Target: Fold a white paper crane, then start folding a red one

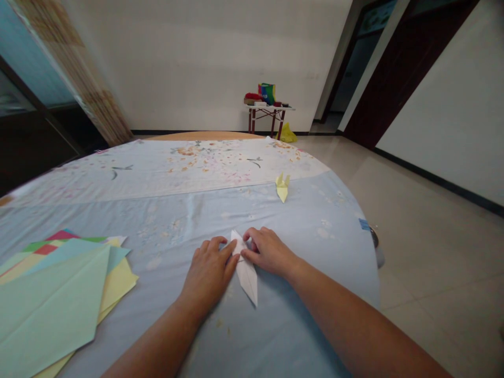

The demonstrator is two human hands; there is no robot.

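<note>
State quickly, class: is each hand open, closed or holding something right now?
Left hand: partly bent, touching the white folded paper; whether it grips cannot be told.
Right hand: curled, touching the same paper; whether it grips cannot be told.

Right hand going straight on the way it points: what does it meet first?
The folded white paper, which the right hand already seems to touch; the left hand looks next beyond.

My white folded paper (249,278), narrow and pointed at both ends, lies slantwise just below the frame's centre, upper tip leaning left.
</note>
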